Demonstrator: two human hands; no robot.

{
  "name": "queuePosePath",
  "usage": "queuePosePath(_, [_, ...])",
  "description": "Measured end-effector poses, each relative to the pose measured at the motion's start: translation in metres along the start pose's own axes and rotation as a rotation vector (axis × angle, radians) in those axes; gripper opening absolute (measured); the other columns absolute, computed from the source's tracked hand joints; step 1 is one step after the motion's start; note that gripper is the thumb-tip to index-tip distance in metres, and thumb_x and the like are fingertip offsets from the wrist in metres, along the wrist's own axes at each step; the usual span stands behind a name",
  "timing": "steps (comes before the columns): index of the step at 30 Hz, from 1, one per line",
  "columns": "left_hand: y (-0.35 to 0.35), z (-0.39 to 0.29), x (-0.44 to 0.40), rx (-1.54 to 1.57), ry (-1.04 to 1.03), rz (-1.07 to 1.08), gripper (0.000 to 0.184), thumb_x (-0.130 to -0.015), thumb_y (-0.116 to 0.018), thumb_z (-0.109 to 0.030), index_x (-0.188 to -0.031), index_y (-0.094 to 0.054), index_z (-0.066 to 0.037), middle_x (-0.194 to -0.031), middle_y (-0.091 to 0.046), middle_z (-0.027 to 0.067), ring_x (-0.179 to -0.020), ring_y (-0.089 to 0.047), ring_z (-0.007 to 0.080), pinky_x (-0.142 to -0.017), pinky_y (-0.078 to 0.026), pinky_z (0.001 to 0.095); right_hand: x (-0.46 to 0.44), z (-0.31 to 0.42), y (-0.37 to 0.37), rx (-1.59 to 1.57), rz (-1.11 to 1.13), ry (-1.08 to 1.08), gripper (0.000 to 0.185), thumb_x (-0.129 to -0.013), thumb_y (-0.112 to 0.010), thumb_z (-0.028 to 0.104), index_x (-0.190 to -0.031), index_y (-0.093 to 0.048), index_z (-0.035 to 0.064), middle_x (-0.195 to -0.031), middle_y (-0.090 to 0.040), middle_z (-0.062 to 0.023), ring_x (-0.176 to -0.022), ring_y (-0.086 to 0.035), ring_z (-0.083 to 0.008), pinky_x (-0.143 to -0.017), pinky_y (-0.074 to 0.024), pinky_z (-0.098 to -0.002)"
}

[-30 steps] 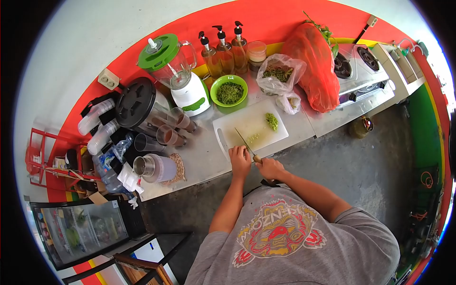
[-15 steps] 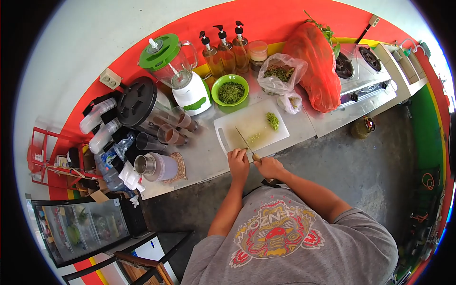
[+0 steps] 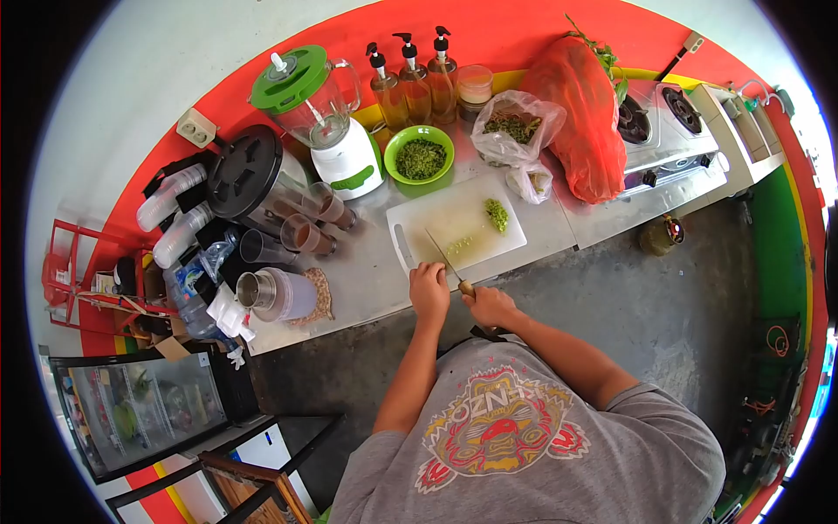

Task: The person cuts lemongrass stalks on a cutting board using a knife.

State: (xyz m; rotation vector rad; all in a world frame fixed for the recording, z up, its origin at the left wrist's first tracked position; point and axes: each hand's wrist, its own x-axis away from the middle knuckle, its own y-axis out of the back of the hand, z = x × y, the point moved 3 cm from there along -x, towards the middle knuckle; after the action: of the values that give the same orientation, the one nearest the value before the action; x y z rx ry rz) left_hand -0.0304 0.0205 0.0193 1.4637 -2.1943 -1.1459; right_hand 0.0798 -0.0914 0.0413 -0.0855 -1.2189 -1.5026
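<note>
My right hand (image 3: 491, 307) is wrapped around the wooden handle of a knife (image 3: 443, 253), whose blade lies over the white cutting board (image 3: 417, 215) and points away from me. Beside the blade, at the board's near edge, my left hand (image 3: 429, 290) has its fingers curled; what they hold, if anything, is hidden. A few pale green chopped pieces (image 3: 460, 245) lie just right of the blade. Farther right on the board sits a small heap of chopped greens (image 3: 497, 216). Behind the board stands a green bowl (image 3: 422, 184) with finely cut dark greens in it.
A blender (image 3: 342, 153), several pump bottles (image 3: 415, 92) and plastic bags of greens (image 3: 512, 131) line the back. A large red bag (image 3: 580, 122) lies near the gas stove (image 3: 668, 144). Cups, a black-lidded container (image 3: 244, 170) and a jug (image 3: 284, 295) occupy the left side.
The view has shifted slightly, so the counter and things on it appear a little farther left and up. Both hands keep nearly the same place at the board, and the knife stays in the right hand.
</note>
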Motion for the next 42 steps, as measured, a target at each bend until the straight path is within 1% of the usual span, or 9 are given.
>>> queuePosePath(5, [0.004, 0.001, 0.011, -0.043, -0.021, -0.028, 0.015, -0.085, -0.065, -0.005, -0.095, -0.075, -0.010, -0.096, -0.066, 0.0041, -0.093, -0.060, 0.0303, -0.080, -0.052, 0.0411, 0.003, 0.016, 0.012, -0.004, -0.041, 0.008, 0.056, -0.099, -0.049, 0.050, -0.112, -0.068, -0.0009, -0.113, -0.068, -0.0294, -0.111, -0.064, -0.0459, -0.097, -0.0486, -0.0541])
queuePosePath(8, [0.002, 0.004, 0.011, -0.079, -0.040, -0.004, 0.016, -0.084, -0.065, -0.005, -0.095, -0.076, -0.010, -0.098, -0.067, 0.0034, -0.093, -0.060, 0.0294, -0.081, -0.052, 0.0403, 0.006, 0.008, 0.002, 0.007, 0.012, -0.003, 0.055, -0.099, -0.048, 0.050, -0.115, -0.067, 0.0008, -0.116, -0.068, -0.0281, -0.113, -0.063, -0.0456, -0.098, -0.0482, -0.0543])
queuePosePath(13, [0.001, 0.002, 0.014, -0.068, 0.026, -0.026, 0.016, -0.084, -0.066, -0.005, -0.095, -0.076, -0.011, -0.099, -0.067, 0.0027, -0.093, -0.060, 0.0277, -0.081, -0.053, 0.0394, 0.003, 0.005, 0.003, 0.034, 0.035, -0.005, 0.056, -0.100, -0.048, 0.050, -0.119, -0.065, 0.0003, -0.119, -0.067, -0.0277, -0.113, -0.062, -0.0462, -0.099, -0.0479, -0.0546])
queuePosePath(20, [-0.002, 0.005, 0.017, -0.105, 0.022, -0.033, 0.015, -0.085, -0.065, -0.006, -0.096, -0.075, -0.012, -0.100, -0.067, 0.0021, -0.094, -0.061, 0.0273, -0.081, -0.053, 0.0392, -0.001, -0.007, -0.011, 0.004, 0.032, 0.013, 0.055, -0.100, -0.047, 0.050, -0.117, -0.065, 0.0015, -0.114, -0.067, -0.0291, -0.111, -0.062, -0.0476, -0.098, -0.0466, -0.0545])
queuePosePath(26, [-0.003, 0.005, 0.017, -0.091, 0.024, -0.048, 0.016, -0.087, -0.064, -0.006, -0.098, -0.074, -0.011, -0.099, -0.068, 0.0030, -0.094, -0.061, 0.0283, -0.081, -0.053, 0.0399, 0.005, 0.008, 0.005, 0.012, 0.031, 0.038, 0.055, -0.100, -0.046, 0.050, -0.115, -0.065, 0.0006, -0.113, -0.067, -0.0308, -0.109, -0.063, -0.0478, -0.098, -0.0471, -0.0547])
queuePosePath(28, [-0.004, 0.005, 0.016, -0.024, 0.023, -0.092, 0.014, -0.087, -0.065, -0.007, -0.097, -0.074, -0.009, -0.098, -0.068, 0.0074, -0.095, -0.061, 0.0319, -0.082, -0.052, 0.0425, 0.009, 0.006, -0.001, 0.011, 0.005, 0.041, 0.055, -0.100, -0.046, 0.050, -0.115, -0.065, 0.0008, -0.112, -0.067, -0.0310, -0.109, -0.063, -0.0477, -0.097, -0.0475, -0.0555])
queuePosePath(38, [0.002, 0.003, 0.004, 0.031, 0.087, -0.046, 0.011, -0.084, -0.065, -0.006, -0.094, -0.070, -0.007, -0.094, -0.068, 0.0098, -0.092, -0.062, 0.0334, -0.079, -0.051, 0.0438, 0.013, 0.019, 0.008, 0.026, 0.009, 0.040, 0.054, -0.100, -0.046, 0.049, -0.115, -0.065, 0.0004, -0.111, -0.068, -0.0297, -0.108, -0.064, -0.0483, -0.097, -0.0478, -0.0563])
queuePosePath(40, [0.000, 0.006, -0.001, 0.013, 0.123, 0.054, 0.013, -0.083, -0.067, -0.008, -0.096, -0.069, -0.009, -0.095, -0.068, 0.0077, -0.095, -0.063, 0.0318, -0.078, -0.053, 0.0440, 0.015, 0.011, -0.002, 0.028, -0.008, 0.023, 0.054, -0.101, -0.046, 0.048, -0.112, -0.066, -0.0002, -0.110, -0.068, -0.0295, -0.108, -0.064, -0.0483, -0.096, -0.0481, -0.0556])
queuePosePath(42, [0.000, 0.007, -0.003, 0.024, 0.139, 0.073, 0.012, -0.083, -0.068, -0.008, -0.095, -0.069, -0.009, -0.094, -0.067, 0.0082, -0.094, -0.063, 0.0319, -0.077, -0.053, 0.0445, 0.015, 0.006, -0.006, 0.069, -0.049, 0.038, 0.054, -0.101, -0.045, 0.048, -0.111, -0.066, -0.0007, -0.109, -0.068, -0.0294, -0.107, -0.064, -0.0486, -0.096, -0.0482, -0.0556])
